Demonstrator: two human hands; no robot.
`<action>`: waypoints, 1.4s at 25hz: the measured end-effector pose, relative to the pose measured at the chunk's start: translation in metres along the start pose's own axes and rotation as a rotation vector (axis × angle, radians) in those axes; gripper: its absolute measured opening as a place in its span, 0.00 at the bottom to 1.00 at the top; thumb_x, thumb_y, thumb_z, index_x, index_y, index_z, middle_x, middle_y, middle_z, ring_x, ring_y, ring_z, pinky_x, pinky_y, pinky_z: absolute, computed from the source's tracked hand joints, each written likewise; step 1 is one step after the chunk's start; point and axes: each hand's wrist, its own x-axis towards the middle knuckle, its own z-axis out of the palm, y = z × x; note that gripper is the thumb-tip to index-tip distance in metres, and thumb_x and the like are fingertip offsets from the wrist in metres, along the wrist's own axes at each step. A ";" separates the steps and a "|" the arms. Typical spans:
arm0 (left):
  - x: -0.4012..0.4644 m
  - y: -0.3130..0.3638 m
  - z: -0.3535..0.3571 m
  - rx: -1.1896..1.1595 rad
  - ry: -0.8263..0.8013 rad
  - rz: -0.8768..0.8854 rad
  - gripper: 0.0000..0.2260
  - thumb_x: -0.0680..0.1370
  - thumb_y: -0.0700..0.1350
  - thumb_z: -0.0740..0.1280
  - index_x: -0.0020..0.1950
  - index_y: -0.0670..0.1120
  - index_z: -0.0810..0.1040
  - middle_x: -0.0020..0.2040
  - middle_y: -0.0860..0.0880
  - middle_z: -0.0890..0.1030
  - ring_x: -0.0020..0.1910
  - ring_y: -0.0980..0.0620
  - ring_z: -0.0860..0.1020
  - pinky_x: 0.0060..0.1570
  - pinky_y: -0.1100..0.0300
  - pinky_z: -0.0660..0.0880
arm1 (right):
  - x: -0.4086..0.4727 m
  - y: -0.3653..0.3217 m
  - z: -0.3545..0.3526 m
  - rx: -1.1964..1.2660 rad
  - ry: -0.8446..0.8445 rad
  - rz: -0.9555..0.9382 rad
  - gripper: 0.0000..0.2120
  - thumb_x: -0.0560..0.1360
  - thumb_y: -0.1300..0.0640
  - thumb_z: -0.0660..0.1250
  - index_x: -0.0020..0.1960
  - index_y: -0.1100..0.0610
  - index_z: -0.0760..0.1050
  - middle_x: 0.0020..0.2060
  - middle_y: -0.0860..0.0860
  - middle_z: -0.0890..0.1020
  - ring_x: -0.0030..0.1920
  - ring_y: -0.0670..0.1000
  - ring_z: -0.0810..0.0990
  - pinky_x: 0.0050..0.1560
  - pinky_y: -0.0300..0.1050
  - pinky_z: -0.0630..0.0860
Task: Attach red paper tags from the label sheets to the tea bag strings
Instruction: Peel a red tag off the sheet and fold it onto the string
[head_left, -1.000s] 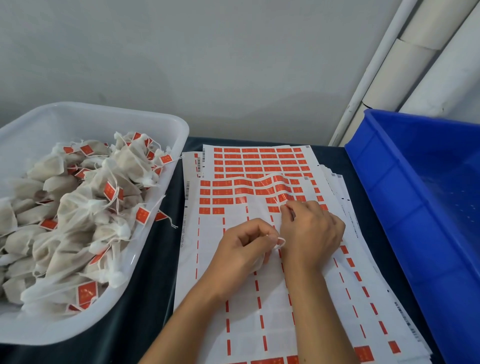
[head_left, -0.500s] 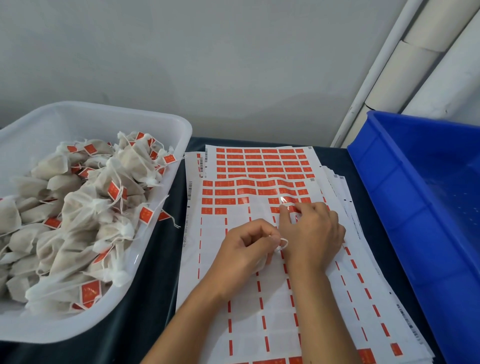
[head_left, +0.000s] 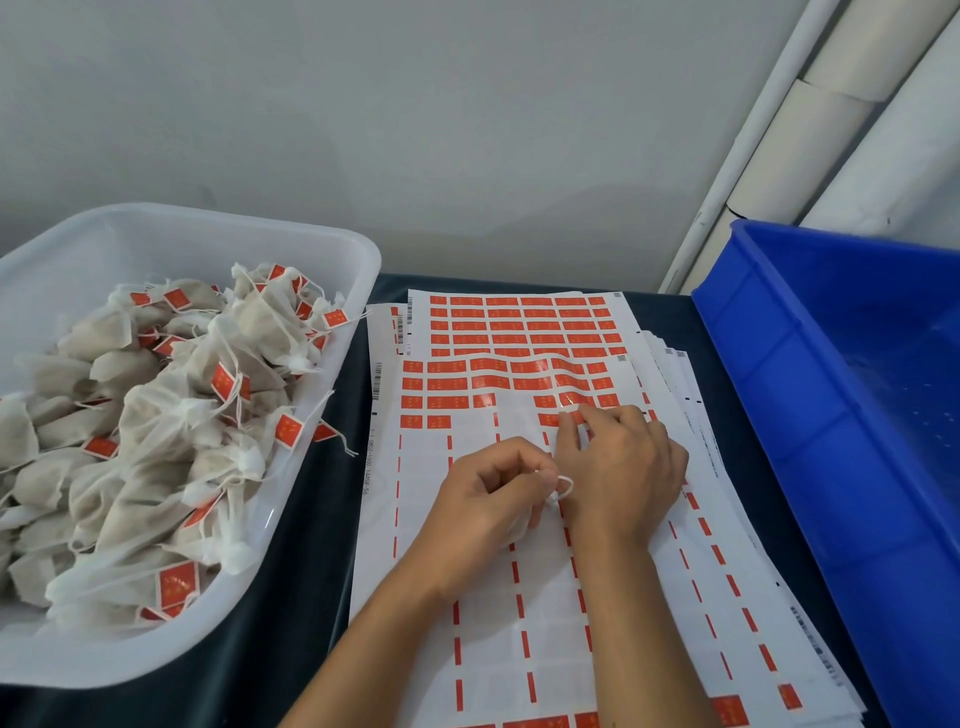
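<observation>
Red paper tags (head_left: 524, 340) filled only the white label sheet's (head_left: 488, 623) far rows; many tagged bags sat in the translucent tub (head_left: 332, 249). Left hand (head_left: 488, 499) pinched the white string (head_left: 563, 488); right hand (head_left: 623, 467) fingers picked a tag.

Two hands are in view: one left hand (head_left: 488, 499) and one right hand (head_left: 621, 475). Two bins stand on the tabletop (head_left: 322, 519): one white tub (head_left: 332, 249) and one blue crate (head_left: 810, 395). Tea bags (head_left: 156, 431) in the tub number several dozen, apparently; the stacked label sheets (head_left: 519, 597) cannot be counted exactly.
</observation>
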 end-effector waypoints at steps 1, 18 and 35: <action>0.000 0.000 0.000 -0.001 0.002 -0.002 0.10 0.78 0.51 0.65 0.43 0.52 0.84 0.41 0.50 0.83 0.38 0.54 0.78 0.44 0.61 0.78 | 0.000 0.000 0.000 0.007 0.006 -0.003 0.15 0.77 0.47 0.74 0.56 0.56 0.87 0.48 0.56 0.87 0.45 0.57 0.83 0.52 0.56 0.77; 0.000 0.001 -0.002 -0.045 0.044 0.025 0.10 0.78 0.51 0.65 0.48 0.47 0.84 0.43 0.47 0.85 0.45 0.44 0.83 0.48 0.49 0.82 | 0.001 -0.008 -0.001 0.220 -0.061 -0.080 0.11 0.81 0.51 0.69 0.59 0.57 0.81 0.52 0.55 0.85 0.50 0.54 0.81 0.53 0.48 0.78; 0.002 -0.002 0.000 0.005 0.135 -0.003 0.07 0.84 0.45 0.66 0.49 0.49 0.82 0.48 0.54 0.86 0.52 0.54 0.84 0.53 0.62 0.82 | 0.020 0.006 -0.040 0.985 -0.193 0.286 0.26 0.81 0.49 0.69 0.63 0.21 0.61 0.59 0.33 0.78 0.58 0.39 0.81 0.48 0.36 0.80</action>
